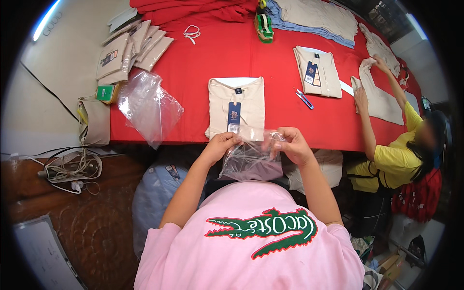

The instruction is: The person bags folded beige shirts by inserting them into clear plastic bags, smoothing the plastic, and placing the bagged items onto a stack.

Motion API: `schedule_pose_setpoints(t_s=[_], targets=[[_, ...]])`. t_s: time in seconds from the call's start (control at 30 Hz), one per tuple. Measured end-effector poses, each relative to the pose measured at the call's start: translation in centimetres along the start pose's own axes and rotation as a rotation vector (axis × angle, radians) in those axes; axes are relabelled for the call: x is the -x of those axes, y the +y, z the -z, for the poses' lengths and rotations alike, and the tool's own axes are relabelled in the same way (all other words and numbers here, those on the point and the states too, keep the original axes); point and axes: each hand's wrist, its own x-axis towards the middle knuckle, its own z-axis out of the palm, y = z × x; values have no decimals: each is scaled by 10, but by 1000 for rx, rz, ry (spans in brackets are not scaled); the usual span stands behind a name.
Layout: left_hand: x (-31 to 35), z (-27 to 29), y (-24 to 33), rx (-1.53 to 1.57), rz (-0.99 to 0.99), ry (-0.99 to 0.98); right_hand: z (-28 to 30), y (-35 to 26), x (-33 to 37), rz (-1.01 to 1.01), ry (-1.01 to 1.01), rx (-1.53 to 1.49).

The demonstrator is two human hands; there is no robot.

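Observation:
Between my two hands, at the table's front edge, is a clear plastic bag [251, 162]. My left hand [221, 146] pinches its upper left edge. At the upper right edge, the fingers of my right hand [294, 146] are closed on the film. Just beyond the bag lies a folded beige shirt [220, 104], with white card showing at its collar and a navy hang tag [234, 116] on its front. The bag's upper edge overlaps the shirt's lower part, and I cannot tell whether any of the shirt is inside.
Several clear bags [150, 104] lie left on the red table [188, 67], below a pile of packed shirts [113, 58]. Right are thread snips [304, 99] and another folded shirt [328, 75]. A co-worker [396, 154] handles a beige garment [382, 99]. A tape dispenser [264, 26] stands far back.

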Motion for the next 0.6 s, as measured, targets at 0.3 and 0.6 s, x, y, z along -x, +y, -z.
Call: schedule_pose_setpoints(t_s=[0.3,0.6], targets=[[10,-28,-7,752,-52,-167,49,52,39,-154,246,23],[19,5,-30,-423,67,-209,48,99,23,-378,257,432]])
